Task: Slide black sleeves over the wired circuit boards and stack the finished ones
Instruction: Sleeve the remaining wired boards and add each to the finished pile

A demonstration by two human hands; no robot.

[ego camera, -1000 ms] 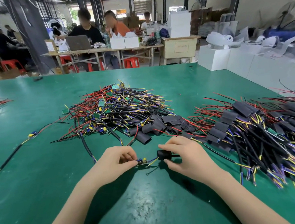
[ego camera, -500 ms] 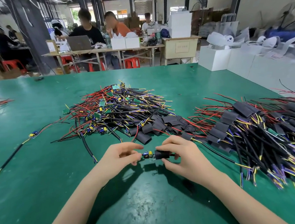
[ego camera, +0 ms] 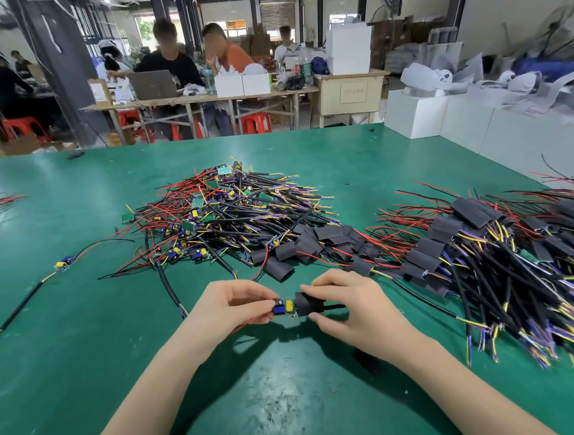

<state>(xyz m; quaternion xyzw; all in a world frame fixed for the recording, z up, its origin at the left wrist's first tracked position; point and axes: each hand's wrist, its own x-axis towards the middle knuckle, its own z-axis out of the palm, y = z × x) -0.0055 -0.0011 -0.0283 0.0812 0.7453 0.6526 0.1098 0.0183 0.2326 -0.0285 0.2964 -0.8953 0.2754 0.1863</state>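
Sleeve (ego camera: 308, 303) now leftward over board (ego camera: 284, 307)

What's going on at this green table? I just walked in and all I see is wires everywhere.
A person is fitting a black sleeve over a small wired circuit board. The left hand pinches the board's bare end; the right hand grips the sleeve, which covers only part of the board. Uncovered boards lie in the middle pile, loose sleeves beside it, and finished ones are heaped on the right.
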